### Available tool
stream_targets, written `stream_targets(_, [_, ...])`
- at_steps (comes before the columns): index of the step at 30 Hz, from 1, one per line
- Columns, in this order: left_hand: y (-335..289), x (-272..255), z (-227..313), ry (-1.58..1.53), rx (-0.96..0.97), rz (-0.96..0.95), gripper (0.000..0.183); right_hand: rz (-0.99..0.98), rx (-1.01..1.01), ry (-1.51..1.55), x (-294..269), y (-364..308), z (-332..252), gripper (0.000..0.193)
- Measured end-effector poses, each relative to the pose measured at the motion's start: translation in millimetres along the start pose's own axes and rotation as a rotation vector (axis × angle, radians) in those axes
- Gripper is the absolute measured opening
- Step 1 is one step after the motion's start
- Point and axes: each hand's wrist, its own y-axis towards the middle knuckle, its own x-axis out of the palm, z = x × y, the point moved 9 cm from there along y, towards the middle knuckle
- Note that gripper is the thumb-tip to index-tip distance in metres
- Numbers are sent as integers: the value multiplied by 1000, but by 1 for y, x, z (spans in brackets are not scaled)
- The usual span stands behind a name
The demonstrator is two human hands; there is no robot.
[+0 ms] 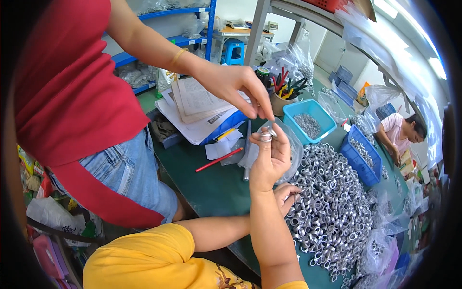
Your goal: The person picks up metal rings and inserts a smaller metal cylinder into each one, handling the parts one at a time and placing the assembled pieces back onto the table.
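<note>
Dark green tabletop (211,188) bears a broad heap of loose silver-grey metal rings (332,202). Co-worker's bare hand (236,89): fingers bent down, directly above the right hand (273,161), contact unclear. Right hand: raised beside the heap, half-curled, pinching small round silver bands (266,137), shiny and smooth. Left hand (285,196): at heap's edge, fingers bent; cannot tell whether gripping.
</note>
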Motion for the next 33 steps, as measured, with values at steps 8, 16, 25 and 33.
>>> stream_targets(8, [-4,11,1,65,13,-113,15,-47,98,198,-13,-2,3,24])
stream_targets(16, [-1,13,13,1,-28,-110,16,-14,514,678,-28,-18,10,28])
stream_targets(25, [6,-2,1,-2,-28,-40,17,-63,851,1235,-43,-32,1,30])
stream_targets(33, [14,-53,-12,-684,-246,332,16,-90,556,282,-91,0,-23,23])
